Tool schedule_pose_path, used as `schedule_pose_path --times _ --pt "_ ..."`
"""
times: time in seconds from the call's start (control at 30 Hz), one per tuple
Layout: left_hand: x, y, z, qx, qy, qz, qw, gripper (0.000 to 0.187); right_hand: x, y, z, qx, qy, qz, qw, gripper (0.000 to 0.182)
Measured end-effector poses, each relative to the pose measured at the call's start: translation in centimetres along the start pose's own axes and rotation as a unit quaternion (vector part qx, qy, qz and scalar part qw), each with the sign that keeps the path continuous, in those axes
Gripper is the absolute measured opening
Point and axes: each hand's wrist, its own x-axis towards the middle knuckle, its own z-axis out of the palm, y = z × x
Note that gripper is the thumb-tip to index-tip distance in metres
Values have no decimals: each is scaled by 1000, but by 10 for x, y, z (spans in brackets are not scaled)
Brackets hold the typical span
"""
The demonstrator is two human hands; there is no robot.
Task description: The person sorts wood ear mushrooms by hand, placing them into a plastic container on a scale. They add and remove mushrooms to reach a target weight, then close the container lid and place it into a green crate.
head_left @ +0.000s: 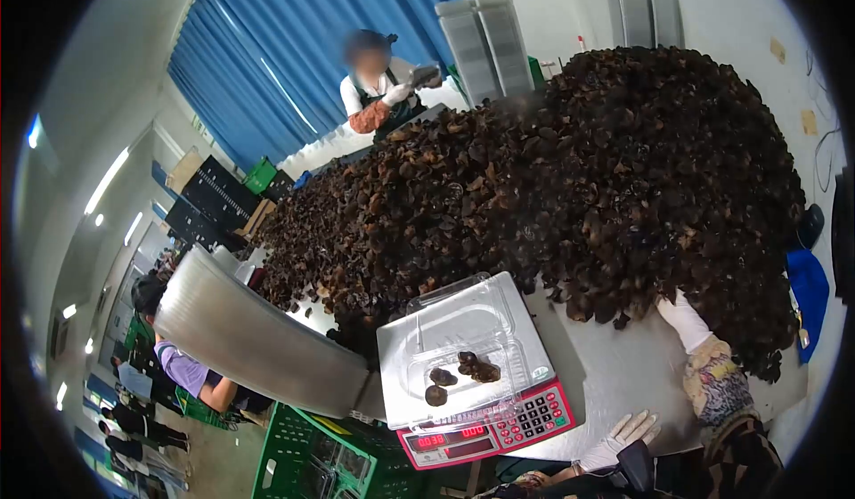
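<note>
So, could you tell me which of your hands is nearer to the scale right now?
Left. The left hand rests on the table just right of the scale, beside its keypad. The right hand is farther off, reaching into the pile of dried fungus.

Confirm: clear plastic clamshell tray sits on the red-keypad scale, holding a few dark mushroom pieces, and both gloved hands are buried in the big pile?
Not quite. In the head view only the right hand reaches into the large heap of dark dried mushrooms. The left hand, white-gloved, rests open on the steel table beside the red-keypad scale. The clear plastic clamshell tray does sit on the scale with a few dark pieces.
</note>
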Motion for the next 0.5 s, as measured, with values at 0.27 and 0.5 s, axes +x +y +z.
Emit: schedule_pose_path --times 0.27,0.5 --pt "7 5 -31 -36 -54 -14 998 71 -114 -146 -125 100 -206 36 973 27" --pt "9 7 -39 -45 -58 -35 997 69 -136 -138 -153 242 -112 90 959 59"
